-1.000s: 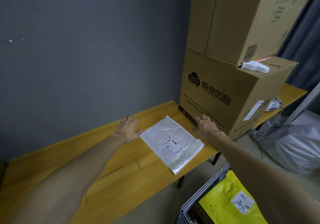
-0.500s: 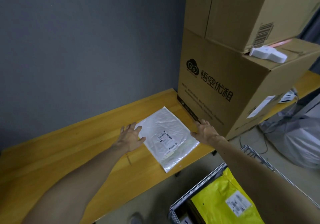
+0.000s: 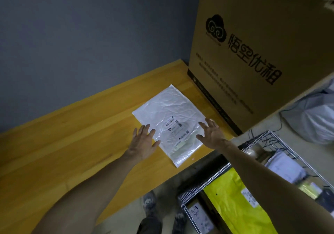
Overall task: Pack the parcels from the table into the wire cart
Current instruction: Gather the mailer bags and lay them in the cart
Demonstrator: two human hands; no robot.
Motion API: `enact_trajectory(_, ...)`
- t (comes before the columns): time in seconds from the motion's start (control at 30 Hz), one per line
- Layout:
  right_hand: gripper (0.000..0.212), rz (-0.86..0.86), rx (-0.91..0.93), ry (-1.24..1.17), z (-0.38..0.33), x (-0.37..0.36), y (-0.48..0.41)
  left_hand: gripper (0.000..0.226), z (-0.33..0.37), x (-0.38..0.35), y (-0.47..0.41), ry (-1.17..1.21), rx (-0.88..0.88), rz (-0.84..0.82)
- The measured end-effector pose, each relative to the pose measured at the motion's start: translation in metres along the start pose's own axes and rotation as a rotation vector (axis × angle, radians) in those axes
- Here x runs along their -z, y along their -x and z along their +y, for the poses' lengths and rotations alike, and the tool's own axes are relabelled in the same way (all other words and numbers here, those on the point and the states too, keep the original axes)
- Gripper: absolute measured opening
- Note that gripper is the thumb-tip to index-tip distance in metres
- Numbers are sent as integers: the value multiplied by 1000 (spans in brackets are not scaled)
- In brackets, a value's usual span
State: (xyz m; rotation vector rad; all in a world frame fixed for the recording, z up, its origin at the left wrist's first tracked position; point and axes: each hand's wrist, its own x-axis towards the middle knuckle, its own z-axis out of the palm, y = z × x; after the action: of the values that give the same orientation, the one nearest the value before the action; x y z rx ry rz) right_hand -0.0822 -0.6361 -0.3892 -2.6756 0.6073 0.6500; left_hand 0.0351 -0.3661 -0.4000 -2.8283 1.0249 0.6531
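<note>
Cardboard box (image 3: 253,43) top beyond the upper edge; white parcel (image 3: 162,107) label print illegibly small.

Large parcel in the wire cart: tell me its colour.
The large parcel is bright yellow with a white label, clearest in the head view.

One wide-angle head view — facing forward and steeply down, close over the table (image 3: 72,143) and wire cart (image 3: 213,176).

White bubble mailer (image 3: 169,118) flat on table (image 3: 72,143), wire cart (image 3: 226,168) below
</note>
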Motion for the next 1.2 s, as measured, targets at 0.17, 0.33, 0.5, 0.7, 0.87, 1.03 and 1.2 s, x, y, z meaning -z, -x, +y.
enact_trajectory(0.17, 76, -46, -7, 15, -3, -29, -40, 66, -7, -32, -35, 101, 17, -51)
enact_trajectory(0.33, 76, -69, -51, -49, -1, -50, -69, 62, -5, -59, -61, 136, -24, -68)
enact_trajectory(0.5, 75, -33, -37, -69, 0, -89, -69, 58, -7, -82, -69, 129, -50, -94)
enact_trajectory(0.7, 70, -5, -272, -224, -59, -107, -60, 59, -33, -74, -87, 119, -11, -100)
enact_trajectory(0.87, 64, 9, -249, -318, -89, -107, -52, 60, -53, -64, -86, 153, 89, -95)
enact_trajectory(1.03, 76, 96, -204, -83, -53, -92, -62, 64, -63, -69, -72, 199, 186, -87)
enact_trajectory(1.2, 87, 16, -171, -190, -30, -98, -66, 72, -55, -82, -70, 435, 203, -34)
